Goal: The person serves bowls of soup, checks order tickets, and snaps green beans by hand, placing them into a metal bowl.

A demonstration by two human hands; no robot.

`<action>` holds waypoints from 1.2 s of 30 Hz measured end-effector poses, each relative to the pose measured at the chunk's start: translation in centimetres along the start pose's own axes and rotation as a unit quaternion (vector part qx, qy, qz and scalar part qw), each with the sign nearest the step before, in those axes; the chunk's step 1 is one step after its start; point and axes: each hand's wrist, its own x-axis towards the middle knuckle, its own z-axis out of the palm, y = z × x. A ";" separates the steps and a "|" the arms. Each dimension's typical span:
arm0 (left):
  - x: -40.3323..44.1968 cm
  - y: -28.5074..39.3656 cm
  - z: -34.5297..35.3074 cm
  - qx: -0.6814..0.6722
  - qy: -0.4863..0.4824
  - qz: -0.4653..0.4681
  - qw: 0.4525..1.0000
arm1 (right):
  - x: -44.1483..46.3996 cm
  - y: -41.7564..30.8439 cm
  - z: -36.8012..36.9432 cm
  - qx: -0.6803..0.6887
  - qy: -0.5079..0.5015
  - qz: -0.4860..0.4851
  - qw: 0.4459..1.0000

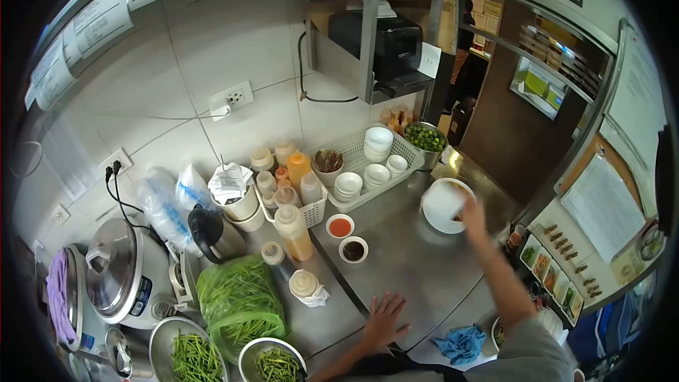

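My right hand (474, 218) reaches to the right edge of a round white plate (447, 228) on the steel counter. A blurred white bowl (444, 200) is over the plate, and my fingers close at its side; motion smears them. Something brownish shows at the plate's far rim, too unclear to name. My left hand (385, 322) lies flat near the counter's front edge, fingers spread, holding nothing. Beyond it are a small bowl of dark sauce (353, 249) and a small bowl of red sauce (340, 226). A squeeze bottle with a paper-wrapped base (305, 286) stands to its left.
A white basket (368, 194) of stacked bowls sits at the back, beside a pot of green limes (424, 137). Sauce bottles (291, 230), bagged greens (237, 290) and bowls of cut green beans (194, 357) crowd the left. A blue cloth (461, 344) lies in front.
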 end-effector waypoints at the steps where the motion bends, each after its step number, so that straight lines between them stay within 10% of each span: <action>1: 0.0 0.0 -0.1 0.001 -0.001 0.000 1.000 | 5.9 -1.5 -1.3 0.119 0.031 -0.096 0.988; 7: 0.3 0.2 -0.7 0.007 0.001 -0.005 1.000 | 22.6 -25.3 -7.9 0.363 0.091 -0.078 0.924; 13: 0.2 0.3 -0.9 -0.001 -0.005 -0.006 1.000 | 29.3 -28.7 -9.8 0.360 -0.221 0.027 0.906; 24: 0.5 0.0 -0.8 -0.007 -0.019 -0.015 1.000 | 33.7 -32.5 -11.7 0.365 -0.340 0.016 0.867; 28: 0.5 0.1 -0.9 -0.017 -0.018 -0.015 1.000 | 36.9 -30.1 -10.3 0.368 -0.104 -0.066 0.922; 36: 0.6 0.0 -1.0 -0.023 -0.016 -0.014 1.000 | 41.6 -28.0 -10.2 0.364 0.013 -0.140 0.921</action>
